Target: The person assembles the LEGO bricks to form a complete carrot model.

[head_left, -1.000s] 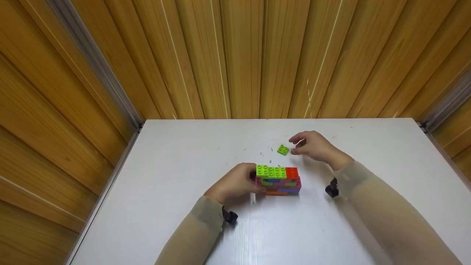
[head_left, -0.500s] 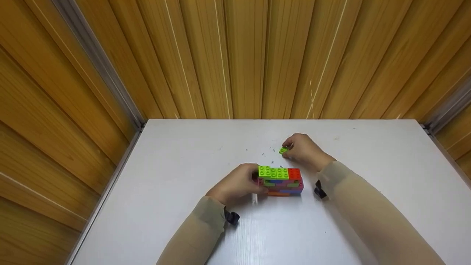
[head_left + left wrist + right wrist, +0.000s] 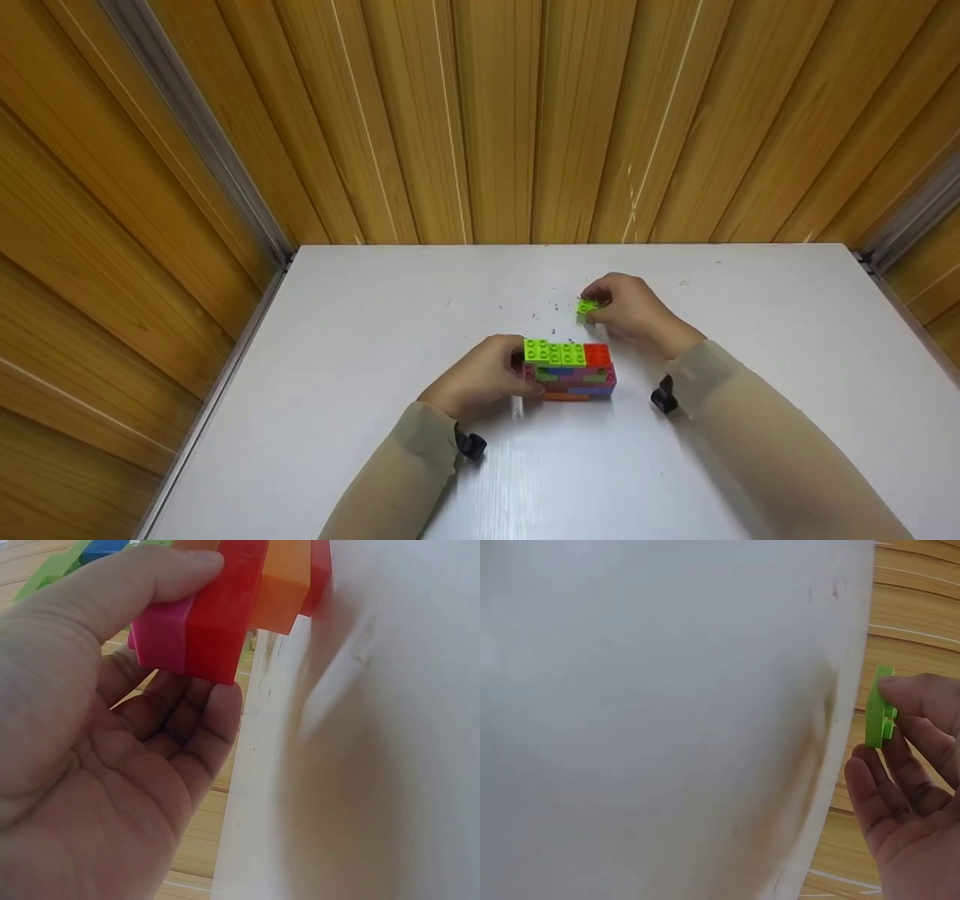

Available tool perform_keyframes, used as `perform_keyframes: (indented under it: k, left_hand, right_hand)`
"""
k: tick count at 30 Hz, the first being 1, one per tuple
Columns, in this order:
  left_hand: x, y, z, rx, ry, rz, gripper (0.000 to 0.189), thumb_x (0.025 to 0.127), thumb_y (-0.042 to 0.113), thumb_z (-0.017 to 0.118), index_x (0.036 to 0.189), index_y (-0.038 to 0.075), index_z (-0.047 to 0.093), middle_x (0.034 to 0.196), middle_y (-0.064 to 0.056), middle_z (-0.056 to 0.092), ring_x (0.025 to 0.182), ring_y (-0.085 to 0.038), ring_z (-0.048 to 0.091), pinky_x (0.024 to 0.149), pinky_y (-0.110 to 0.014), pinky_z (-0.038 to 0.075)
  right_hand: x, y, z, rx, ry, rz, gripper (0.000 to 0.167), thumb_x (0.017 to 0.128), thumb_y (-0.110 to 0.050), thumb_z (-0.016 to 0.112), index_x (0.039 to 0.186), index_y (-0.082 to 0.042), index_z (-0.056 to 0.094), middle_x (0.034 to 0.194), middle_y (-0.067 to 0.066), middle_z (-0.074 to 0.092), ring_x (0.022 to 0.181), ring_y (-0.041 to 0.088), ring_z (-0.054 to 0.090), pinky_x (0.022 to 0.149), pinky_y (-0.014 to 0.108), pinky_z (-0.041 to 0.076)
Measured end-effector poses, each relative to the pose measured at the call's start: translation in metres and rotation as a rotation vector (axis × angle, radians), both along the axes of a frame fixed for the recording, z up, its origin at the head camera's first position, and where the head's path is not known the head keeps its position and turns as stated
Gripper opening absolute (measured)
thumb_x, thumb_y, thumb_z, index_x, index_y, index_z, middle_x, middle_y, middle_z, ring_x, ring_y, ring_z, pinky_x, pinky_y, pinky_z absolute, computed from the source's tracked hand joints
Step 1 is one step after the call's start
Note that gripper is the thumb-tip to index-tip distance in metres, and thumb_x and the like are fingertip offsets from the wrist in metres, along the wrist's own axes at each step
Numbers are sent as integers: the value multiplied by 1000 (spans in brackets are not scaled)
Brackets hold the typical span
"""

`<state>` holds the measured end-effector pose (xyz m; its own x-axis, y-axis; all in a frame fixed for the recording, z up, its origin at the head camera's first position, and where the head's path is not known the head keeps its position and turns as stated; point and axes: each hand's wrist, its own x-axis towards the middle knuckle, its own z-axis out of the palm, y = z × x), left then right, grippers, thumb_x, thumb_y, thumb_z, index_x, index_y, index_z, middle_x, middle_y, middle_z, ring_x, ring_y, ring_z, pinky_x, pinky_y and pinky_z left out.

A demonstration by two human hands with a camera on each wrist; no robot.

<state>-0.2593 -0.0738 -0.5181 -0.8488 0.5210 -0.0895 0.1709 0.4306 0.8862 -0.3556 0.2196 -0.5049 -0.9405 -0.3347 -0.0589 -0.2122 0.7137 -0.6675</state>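
A wall of stacked toy building bricks [image 3: 570,375] stands on the white table, its top row lime green with red at the right end. My left hand [image 3: 484,377] grips the left end of this wall, the thumb on the near side and the fingers behind. Up close in the left wrist view, the thumb lies across a red brick [image 3: 229,607] beside a pink one. Beyond the wall, my right hand [image 3: 626,304] pinches a small lime-green brick [image 3: 586,309]. In the right wrist view the thumb presses on this thin green brick [image 3: 879,709], its studs facing the fingers.
The white table [image 3: 375,322] has small dark specks behind the brick wall. Wood-patterned panels [image 3: 495,127] rise along its back and sides, with metal posts at the corners. A black strap mount sits at each wrist.
My right hand has moved left to the lime-green brick, taken it between thumb and fingers, and drawn it slightly right. The left hand stays on the brick wall.
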Motion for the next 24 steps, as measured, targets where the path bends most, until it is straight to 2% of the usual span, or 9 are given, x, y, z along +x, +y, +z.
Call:
perform_keyframes:
  k: [4,8,10,13,17,21,24]
  left_hand:
    - [0,0,-1,-1,-3,-2,48,89,8,94,134,19,81,125,9,82,112,-10,71,116,-37,58]
    - [0,0,-2,10,-5,4,48,88,7,94,133,18,81,124,7,83,110,-11,70,113,-35,59]
    - [0,0,-2,12,-7,10,48,88,7,94,133,18,81,124,7,83,109,-11,71,113,-35,59]
    - [1,0,-1,15,-15,17,49,88,6,94,133,19,81,124,9,83,111,-11,71,114,-36,59]
    - [2,0,-1,2,-22,24,50,88,8,95,134,22,80,125,11,82,112,-10,71,117,-38,58]
    - [3,1,0,-4,-23,20,51,88,8,95,135,21,80,125,10,82,112,-9,72,116,-38,59]
    - [2,0,0,6,-18,17,50,88,8,95,135,18,80,126,8,82,113,-9,73,114,-38,59]
  right_hand:
    - [13,10,5,-28,8,-1,36,100,-12,82,135,-2,78,136,20,74,129,40,71,119,61,56]
    - [26,21,14,-49,45,12,35,100,-14,83,134,-4,79,133,16,75,126,38,73,116,58,59]
    - [34,28,20,-69,68,20,35,100,-16,84,133,-5,79,131,14,76,123,34,74,114,53,61]
    - [46,37,28,-117,93,14,33,100,-17,86,131,-7,80,129,11,77,118,26,74,107,34,62]
    - [64,44,27,-266,93,-8,31,100,-13,87,130,-6,80,128,11,77,111,13,75,98,16,60]
    - [81,46,19,-449,101,-1,31,99,-2,85,129,1,78,123,3,79,108,5,77,96,16,62]
    - [91,43,15,-540,133,9,30,97,4,84,126,1,78,120,1,78,107,5,78,96,17,63]
